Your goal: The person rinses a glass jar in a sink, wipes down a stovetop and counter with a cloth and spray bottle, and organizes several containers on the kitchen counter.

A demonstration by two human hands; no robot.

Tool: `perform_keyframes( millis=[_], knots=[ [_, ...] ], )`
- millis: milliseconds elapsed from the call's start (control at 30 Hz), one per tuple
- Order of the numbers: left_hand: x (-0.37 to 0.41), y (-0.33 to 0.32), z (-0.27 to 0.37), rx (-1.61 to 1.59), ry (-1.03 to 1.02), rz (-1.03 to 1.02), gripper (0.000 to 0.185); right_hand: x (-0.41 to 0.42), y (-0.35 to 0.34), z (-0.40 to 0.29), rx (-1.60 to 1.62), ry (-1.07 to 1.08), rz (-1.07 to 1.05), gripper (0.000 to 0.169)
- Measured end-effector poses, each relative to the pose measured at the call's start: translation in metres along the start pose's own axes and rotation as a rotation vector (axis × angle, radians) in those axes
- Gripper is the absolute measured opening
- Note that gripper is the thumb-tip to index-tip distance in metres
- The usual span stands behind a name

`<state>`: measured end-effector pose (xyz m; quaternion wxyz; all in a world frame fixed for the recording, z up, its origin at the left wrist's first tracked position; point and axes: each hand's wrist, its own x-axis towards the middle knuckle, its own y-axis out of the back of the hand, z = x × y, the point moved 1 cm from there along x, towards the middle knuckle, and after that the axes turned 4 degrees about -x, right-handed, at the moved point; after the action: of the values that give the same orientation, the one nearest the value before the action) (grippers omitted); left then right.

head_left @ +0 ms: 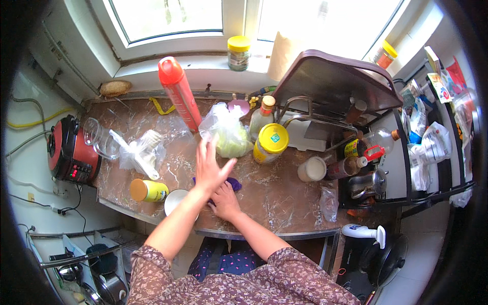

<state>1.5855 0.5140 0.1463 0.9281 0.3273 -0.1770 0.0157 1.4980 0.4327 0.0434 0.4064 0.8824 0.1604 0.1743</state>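
Observation:
My left hand [210,168] reaches over the brown marbled counter with its fingers apart and nothing in it. Its fingertips are at the near left edge of a clear plastic bag [230,133] of pale green vegetable; whether they touch is unclear. Below it, my right hand [225,200] presses a purple cloth [234,183] against the counter, covering most of it. A white bowl [176,201] stands by my left forearm, which partly hides it. Right of the bag are a yellow-lidded jar [271,143] and a glass bottle [262,116]. Behind the bag stands a tall red spray can [179,93].
Left are a yellow canister [150,190], a knotted plastic bag [143,152], clear containers [101,137] and a red electric cooker [72,148]. A white-filled jar [312,169], bottles [345,167] and a steel pot [368,183] stand right, below a propped dark tray [331,82].

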Motion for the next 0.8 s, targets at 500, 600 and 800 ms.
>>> perform_keyframes(
  millis=[500, 600, 800],
  knots=[
    [0.036, -0.04, -0.056, -0.289, 0.115, 0.331, 0.022, -0.008, 0.004, 0.001, 0.034, -0.083, -0.025, 0.061],
    [0.022, -0.021, -0.023, -0.423, 0.097, 0.364, 0.023, -0.011, -0.002, 0.003, 0.018, -0.067, 0.01, 0.062],
    [-0.047, -0.002, 0.063, -0.494, 0.116, 0.24, 0.021, -0.006, -0.042, 0.015, 0.333, -0.178, 0.187, 0.063]
  ],
)
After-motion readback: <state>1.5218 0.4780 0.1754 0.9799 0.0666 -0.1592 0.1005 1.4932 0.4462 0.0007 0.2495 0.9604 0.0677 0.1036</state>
